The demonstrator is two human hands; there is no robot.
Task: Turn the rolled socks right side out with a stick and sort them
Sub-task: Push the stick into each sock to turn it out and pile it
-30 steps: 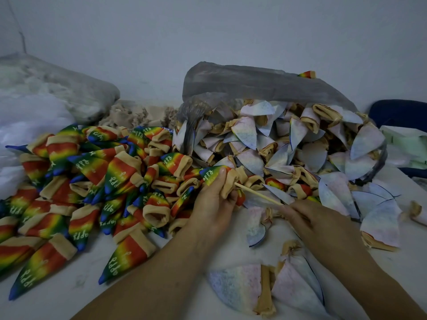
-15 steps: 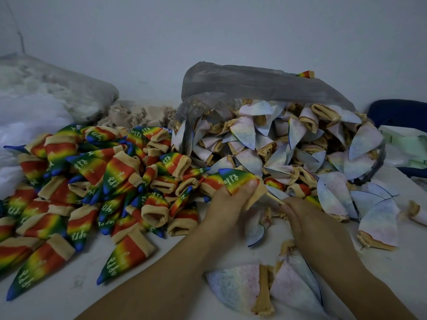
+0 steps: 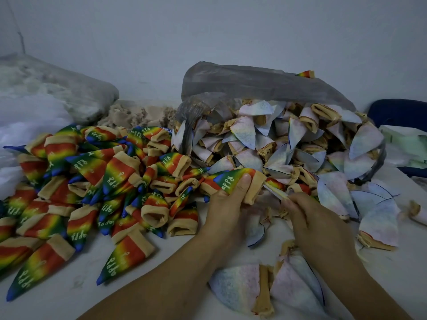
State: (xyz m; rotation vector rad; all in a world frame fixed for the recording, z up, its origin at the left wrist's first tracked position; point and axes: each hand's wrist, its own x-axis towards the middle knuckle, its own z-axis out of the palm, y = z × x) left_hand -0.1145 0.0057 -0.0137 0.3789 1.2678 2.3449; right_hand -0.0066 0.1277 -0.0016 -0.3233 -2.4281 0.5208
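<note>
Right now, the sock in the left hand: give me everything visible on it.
The held sock is right side out, knit-looking: blue toe tip pointing left, then green, yellow and red bands, a tan cuff at the right, white lettering on the green. It lies roughly level at the edge of the rainbow pile. The left hand grips it, thumb on top; the stick in the right hand meets its cuff.

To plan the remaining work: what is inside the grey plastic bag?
The grey translucent plastic bag holds many pale inside-out rolled socks with tan cuffs, spilling forward. Its deeper part is covered by them.
</note>
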